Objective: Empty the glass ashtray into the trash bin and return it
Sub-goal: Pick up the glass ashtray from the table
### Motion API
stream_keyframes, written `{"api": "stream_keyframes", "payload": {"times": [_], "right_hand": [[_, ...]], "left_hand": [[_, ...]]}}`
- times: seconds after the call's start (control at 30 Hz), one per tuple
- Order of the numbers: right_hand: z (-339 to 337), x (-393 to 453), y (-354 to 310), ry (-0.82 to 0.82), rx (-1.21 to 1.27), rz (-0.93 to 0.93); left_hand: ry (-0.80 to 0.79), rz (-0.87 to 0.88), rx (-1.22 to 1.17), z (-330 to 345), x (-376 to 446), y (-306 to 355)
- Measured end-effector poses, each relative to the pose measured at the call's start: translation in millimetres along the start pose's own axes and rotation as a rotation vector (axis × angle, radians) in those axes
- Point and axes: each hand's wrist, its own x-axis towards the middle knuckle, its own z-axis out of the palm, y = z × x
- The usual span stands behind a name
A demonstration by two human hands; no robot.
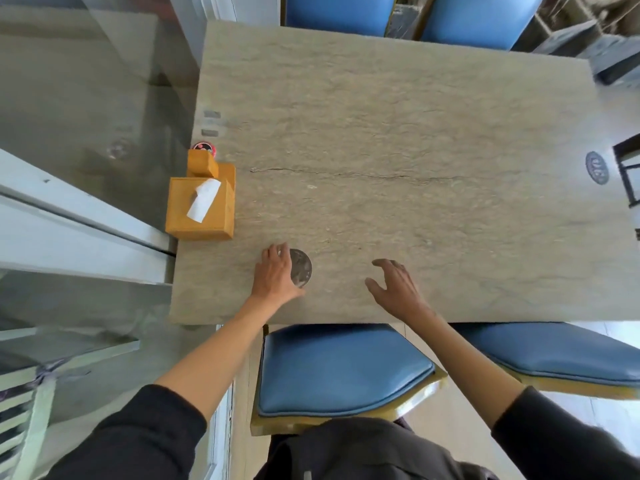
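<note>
The round glass ashtray point(302, 268) rests on the beige stone table point(398, 150) near its front left edge. My left hand point(275, 271) curls around the ashtray's left rim, fingers and thumb touching it and hiding its left part. My right hand point(394, 284) hovers over the table to the right of the ashtray, fingers spread and holding nothing. No trash bin is in view.
A wooden tissue box point(201, 206) with a smaller wooden box point(202, 163) behind it stands at the table's left edge, beside a small red-and-black round item point(204, 147). Blue padded chairs point(343, 368) flank the near and far sides. A glass partition point(86, 98) lies left.
</note>
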Motion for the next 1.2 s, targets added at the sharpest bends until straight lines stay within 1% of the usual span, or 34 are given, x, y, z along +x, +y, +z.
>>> {"api": "stream_keyframes", "payload": {"times": [0.17,0.3,0.43,0.6,0.77,0.93,1.07,1.2], "right_hand": [[-11,-22,-10,0.045,0.103,0.053],[-25,-36,-14,0.083,0.159,0.066],[-44,-45,-10,0.137,0.185,0.043],[-67,-61,6,0.209,0.224,0.005],[-89,-86,33,0.285,0.327,-0.039],[-112,-120,74,0.337,0.528,-0.076],[-129,-157,116,0.386,0.628,-0.11],[-140,-197,168,0.442,0.702,-0.133]], "left_hand": [[-0.004,-0.021,-0.085,-20,-17,2],[0.064,-0.023,-0.159,-40,-33,7],[0.167,0.055,-0.258,-57,-50,18],[0.243,0.171,-0.284,-74,-72,50],[0.318,0.278,-0.29,-86,-97,95],[0.331,0.345,-0.371,-89,-129,153],[0.33,0.406,-0.46,-76,-160,213],[0.324,0.464,-0.491,-55,-192,279]]}}
